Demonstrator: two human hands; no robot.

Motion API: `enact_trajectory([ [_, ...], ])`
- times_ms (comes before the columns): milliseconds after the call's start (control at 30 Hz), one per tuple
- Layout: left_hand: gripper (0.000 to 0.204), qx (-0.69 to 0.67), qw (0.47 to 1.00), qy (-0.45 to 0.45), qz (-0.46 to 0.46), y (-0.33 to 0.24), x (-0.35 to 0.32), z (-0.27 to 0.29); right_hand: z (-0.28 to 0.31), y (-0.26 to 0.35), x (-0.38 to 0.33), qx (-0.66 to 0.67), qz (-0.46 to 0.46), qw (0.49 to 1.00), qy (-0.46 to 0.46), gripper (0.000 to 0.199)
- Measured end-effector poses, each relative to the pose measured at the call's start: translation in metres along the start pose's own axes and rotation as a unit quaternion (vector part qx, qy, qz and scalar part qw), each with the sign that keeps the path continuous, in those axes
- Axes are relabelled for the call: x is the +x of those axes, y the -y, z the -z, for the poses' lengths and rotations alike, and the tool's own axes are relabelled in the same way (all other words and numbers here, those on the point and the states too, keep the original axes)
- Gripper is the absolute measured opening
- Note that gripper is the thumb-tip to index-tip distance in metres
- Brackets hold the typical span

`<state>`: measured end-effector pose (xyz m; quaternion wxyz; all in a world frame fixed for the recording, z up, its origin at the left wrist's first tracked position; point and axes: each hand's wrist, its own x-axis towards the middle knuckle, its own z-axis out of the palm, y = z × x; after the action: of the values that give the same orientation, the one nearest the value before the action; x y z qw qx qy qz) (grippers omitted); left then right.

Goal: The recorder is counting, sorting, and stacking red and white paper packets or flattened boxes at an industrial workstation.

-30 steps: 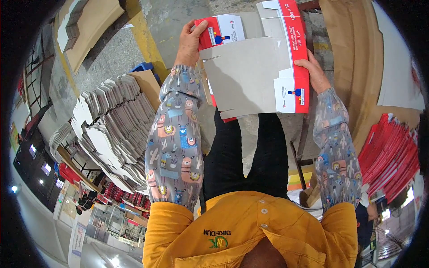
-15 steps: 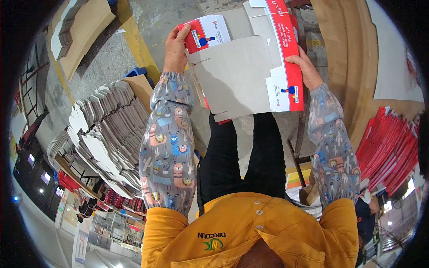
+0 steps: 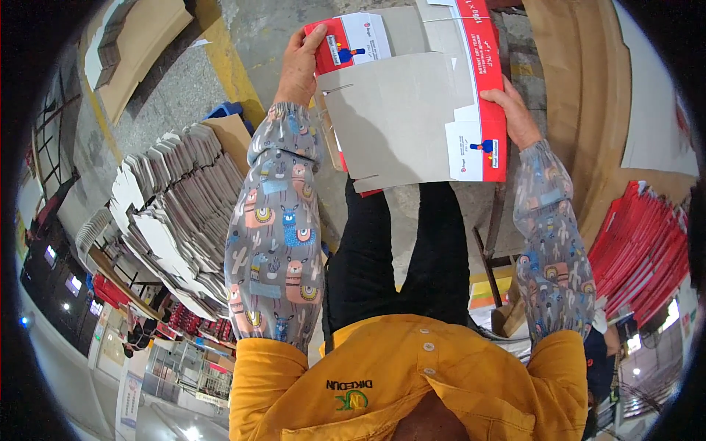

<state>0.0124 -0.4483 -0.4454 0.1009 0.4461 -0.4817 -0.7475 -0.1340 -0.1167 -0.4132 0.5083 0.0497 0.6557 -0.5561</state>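
Cardboard carton point(image 3: 397, 121), folded flat, with a plain grey face and printed red and white parts, was held between the two hands, in front of the person. The left hand point(image 3: 297, 72) was grasping its upper left red corner, with the thumb lying on top. The right hand point(image 3: 517, 115) was grasping its red right edge, also with the thumb on top; the other fingers were mostly hidden behind the carton, so I could not tell how they were bent. A thin pale strand point(image 3: 441, 19) crossed the upper right part of the carton, and its lower edge covered some part of the black trousers point(image 3: 362, 253). Both forearms were in grey sleeves point(image 3: 273, 228) with a pattern of animals. To the left, well apart from the carton, was a long stack of white and grey cardboard pieces point(image 3: 176, 217), and near it a blue object point(image 3: 223, 110), whose kind was not clear. To the right were large brown sheets point(image 3: 588, 117) and a pile of red pieces point(image 3: 636, 253), set closely together.
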Motion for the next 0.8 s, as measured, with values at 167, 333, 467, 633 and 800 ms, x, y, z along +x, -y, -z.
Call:
enact_trajectory([
  [167,0.045,-0.006,1.0,-0.002,0.02,0.002,0.003,-0.006,0.002,-0.008,0.004,-0.013,0.03,0.999,0.004,0.055],
  [333,0.04,0.032,0.999,0.027,-0.005,-0.006,0.004,0.0,-0.009,-0.003,0.005,-0.048,0.039,0.998,0.018,0.049],
  [467,0.035,0.118,0.99,0.074,0.036,-0.021,-0.001,0.019,-0.023,-0.038,0.052,-0.232,0.071,0.968,-0.058,0.052],
  [633,0.041,0.182,0.98,0.064,0.056,0.006,0.021,-0.019,0.001,-0.036,0.015,-0.331,0.031,0.908,-0.256,0.085],
  [800,0.05,0.345,0.937,0.033,-0.031,-0.017,0.041,0.02,-0.04,-0.006,-0.057,-0.31,0.254,0.863,-0.308,0.074],
])
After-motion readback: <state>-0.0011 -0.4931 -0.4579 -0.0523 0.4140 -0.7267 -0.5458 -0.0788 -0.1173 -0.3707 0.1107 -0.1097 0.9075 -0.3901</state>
